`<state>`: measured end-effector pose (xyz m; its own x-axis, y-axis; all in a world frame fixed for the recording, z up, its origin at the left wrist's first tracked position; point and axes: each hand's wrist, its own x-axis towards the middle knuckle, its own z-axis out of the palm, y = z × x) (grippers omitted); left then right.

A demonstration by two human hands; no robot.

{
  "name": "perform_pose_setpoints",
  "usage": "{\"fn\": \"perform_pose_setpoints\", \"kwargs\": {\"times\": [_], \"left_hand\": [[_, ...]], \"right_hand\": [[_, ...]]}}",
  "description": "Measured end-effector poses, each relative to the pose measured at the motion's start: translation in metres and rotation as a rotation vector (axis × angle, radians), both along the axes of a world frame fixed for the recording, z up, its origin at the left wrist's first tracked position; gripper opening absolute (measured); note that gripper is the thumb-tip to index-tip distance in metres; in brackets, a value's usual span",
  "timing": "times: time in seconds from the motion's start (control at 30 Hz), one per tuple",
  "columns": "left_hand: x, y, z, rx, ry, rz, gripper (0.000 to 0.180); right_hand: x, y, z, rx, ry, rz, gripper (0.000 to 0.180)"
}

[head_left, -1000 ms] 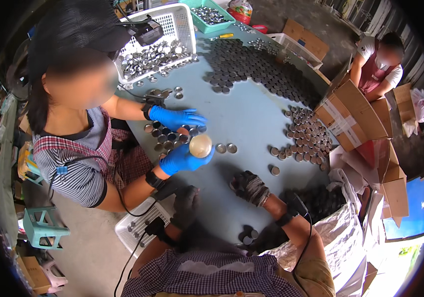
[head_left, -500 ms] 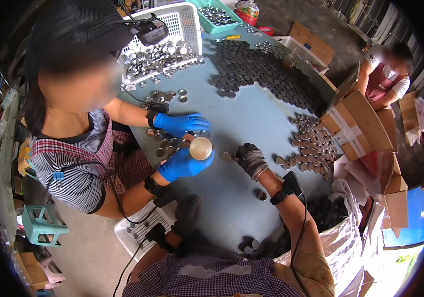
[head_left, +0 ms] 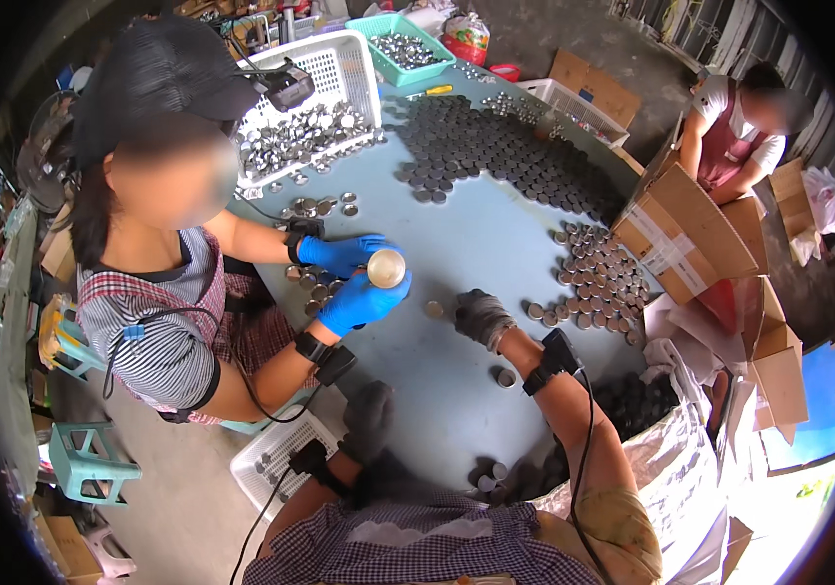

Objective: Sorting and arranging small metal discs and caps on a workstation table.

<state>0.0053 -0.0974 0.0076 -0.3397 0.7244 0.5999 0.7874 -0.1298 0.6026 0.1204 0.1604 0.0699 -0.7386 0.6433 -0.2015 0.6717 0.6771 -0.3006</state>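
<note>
Okay so, right hand (head_left: 482,318) over the tabletop (head_left: 437,385), loose round cap (head_left: 434,309) just left of its fingers (head_left: 466,304), can't tell their grip, left hand (head_left: 368,421) blurry near the edge, grip unclear too

smooth tabletop (head_left: 495,219); glossy metal caps (head_left: 598,281); matt cardboard box (head_left: 685,234); plastic basket (head_left: 363,70); shiny, creased sack (head_left: 656,478)

The left hand (head_left: 368,419) is dark and blurred. Whether the right hand (head_left: 484,319) holds anything cannot be told. A box (head_left: 676,237) hides the hands of the far person (head_left: 727,146). Bits (head_left: 404,49) in the green basket (head_left: 415,74) are too small to tell.
</note>
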Motion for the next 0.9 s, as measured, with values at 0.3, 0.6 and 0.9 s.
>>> {"fn": "perform_pose_setpoints", "kwargs": {"times": [0.3,0.6,0.9], "left_hand": [[0.004,-0.003,0.002,-0.025,-0.027,0.043,0.005],[0.004,0.000,0.002,-0.068,-0.012,0.017,0.004],[0.003,0.001,-0.003,-0.119,0.029,0.011,0.003]], "right_hand": [[0.079,-0.018,0.007,0.085,-0.051,0.006,0.032],[0.091,-0.079,-0.022,0.592,0.253,0.373,0.043],[0.121,0.021,-0.065,0.568,-0.056,0.099,0.050]]}}
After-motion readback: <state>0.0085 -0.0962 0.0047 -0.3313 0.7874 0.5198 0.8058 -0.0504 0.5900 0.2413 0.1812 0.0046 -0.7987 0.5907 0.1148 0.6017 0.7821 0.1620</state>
